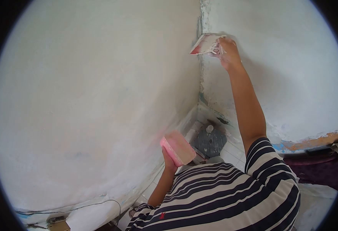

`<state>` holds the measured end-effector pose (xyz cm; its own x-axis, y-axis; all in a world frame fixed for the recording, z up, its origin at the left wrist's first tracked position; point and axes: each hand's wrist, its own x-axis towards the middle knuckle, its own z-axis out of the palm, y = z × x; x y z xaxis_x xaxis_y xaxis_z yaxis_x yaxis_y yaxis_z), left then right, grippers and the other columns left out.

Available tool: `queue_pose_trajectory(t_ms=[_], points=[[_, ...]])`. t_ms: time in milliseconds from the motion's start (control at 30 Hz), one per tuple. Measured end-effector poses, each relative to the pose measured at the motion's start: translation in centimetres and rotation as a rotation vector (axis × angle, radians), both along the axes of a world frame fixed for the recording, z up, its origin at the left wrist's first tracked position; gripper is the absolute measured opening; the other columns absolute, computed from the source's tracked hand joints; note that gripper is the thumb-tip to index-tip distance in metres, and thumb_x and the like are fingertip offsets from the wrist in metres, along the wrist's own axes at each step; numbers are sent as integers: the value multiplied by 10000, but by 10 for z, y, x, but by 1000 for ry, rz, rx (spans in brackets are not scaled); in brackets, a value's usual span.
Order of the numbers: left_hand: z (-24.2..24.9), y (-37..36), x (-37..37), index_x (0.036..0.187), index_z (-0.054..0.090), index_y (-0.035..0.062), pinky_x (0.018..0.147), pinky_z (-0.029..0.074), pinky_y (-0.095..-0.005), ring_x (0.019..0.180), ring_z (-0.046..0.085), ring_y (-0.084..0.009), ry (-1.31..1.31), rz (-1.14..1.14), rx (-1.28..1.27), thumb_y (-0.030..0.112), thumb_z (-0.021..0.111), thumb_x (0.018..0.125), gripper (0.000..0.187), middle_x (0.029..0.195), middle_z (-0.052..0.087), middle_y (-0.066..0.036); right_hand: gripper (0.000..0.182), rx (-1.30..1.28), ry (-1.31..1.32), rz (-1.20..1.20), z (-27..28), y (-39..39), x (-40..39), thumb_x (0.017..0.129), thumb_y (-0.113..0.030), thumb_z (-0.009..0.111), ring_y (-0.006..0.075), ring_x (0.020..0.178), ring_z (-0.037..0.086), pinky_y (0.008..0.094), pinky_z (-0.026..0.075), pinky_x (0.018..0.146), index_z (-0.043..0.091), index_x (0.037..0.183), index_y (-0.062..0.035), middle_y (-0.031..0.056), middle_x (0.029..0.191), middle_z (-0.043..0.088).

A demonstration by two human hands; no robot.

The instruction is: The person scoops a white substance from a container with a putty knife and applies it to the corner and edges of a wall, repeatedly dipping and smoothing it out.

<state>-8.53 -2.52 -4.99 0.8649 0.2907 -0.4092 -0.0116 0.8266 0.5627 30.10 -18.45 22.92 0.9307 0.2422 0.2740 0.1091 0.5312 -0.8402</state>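
Note:
High at the wall corner (200,73), my right hand (229,53) is closed around a putty spreader (205,44). White putty coats much of the spreader, and a red patch shows at its lower left end. Some putty is smeared over my fingers too. Its left end overlaps the corner line in this view. Lower down, in front of my body, my left hand (169,159) grips a pink plastic tub (172,153) by its side. The tub is tilted, and a pale pinkish surface faces up inside it.
Patchy whitish walls (96,84) meet in the corner. Below is a tiled floor (230,157) with a dark grey object (209,142) on it. A maroon item (315,169) stands at right; a thin cable (80,206) runs along the lower left.

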Motion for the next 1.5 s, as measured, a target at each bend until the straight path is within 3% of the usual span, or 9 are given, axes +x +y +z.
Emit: queue_pose_trajectory(t_ms=[300,400,467,633,867,933,1133,1300,1500], points=[[-18,1,-1,1509,348,83,1114,411,-451,1330,498,-310,18,61,0,653,235,1019,761,1473,490,-136,57,-475,363,-312,-246,60,-52,910,-85,529,158,638,558,336,473,548,567,913,-41,57,763,545],[-3,-4,1,1515,342,87,1119,406,-450,1334,496,-307,24,65,17,652,229,1020,760,1475,489,-133,67,-402,290,-320,-233,100,-46,911,-69,519,166,622,556,348,481,542,568,921,-25,59,762,550],[3,-4,3,1518,339,89,1121,404,-450,1336,494,-306,28,64,25,652,225,1019,761,1476,489,-131,69,-468,238,-270,-142,96,-69,924,-59,510,175,618,556,346,495,559,568,930,-22,48,763,557],[-3,-3,3,1510,360,115,1107,417,-457,1323,507,-303,-44,17,15,668,208,1011,759,1454,507,-112,84,147,155,-22,-23,52,-89,955,-53,488,150,569,534,322,464,529,567,970,-31,40,768,565],[-18,1,0,1516,351,117,1113,411,-468,1326,503,-312,73,37,29,678,215,1006,770,1461,499,-119,121,-131,295,-219,-173,51,-84,951,-50,476,128,598,514,313,432,504,568,1017,-8,27,784,547],[-16,3,0,1515,351,117,1115,409,-470,1328,501,-314,74,21,7,664,202,1014,757,1461,499,-119,152,-565,215,-406,-244,64,-61,952,-46,465,120,614,521,310,431,498,574,1047,1,28,794,552],[-14,4,1,1516,354,122,1116,410,-477,1328,500,-318,43,19,27,643,179,1024,738,1458,503,-117,151,-4,209,-188,-90,80,-102,946,-43,460,102,616,516,301,441,527,584,1027,-17,10,788,543],[1,1,2,1517,353,123,1113,413,-479,1321,507,-319,30,-25,-4,638,176,1026,733,1457,505,-118,157,223,131,-59,-50,41,-100,961,-53,456,89,637,539,286,443,537,579,1053,-23,9,822,570],[-6,7,0,1519,349,117,1113,414,-480,1316,513,-324,79,-16,-11,636,173,1027,736,1458,503,-122,149,-357,140,-392,-195,56,-103,959,-62,445,91,549,514,261,407,465,569,1037,-35,23,749,560]])
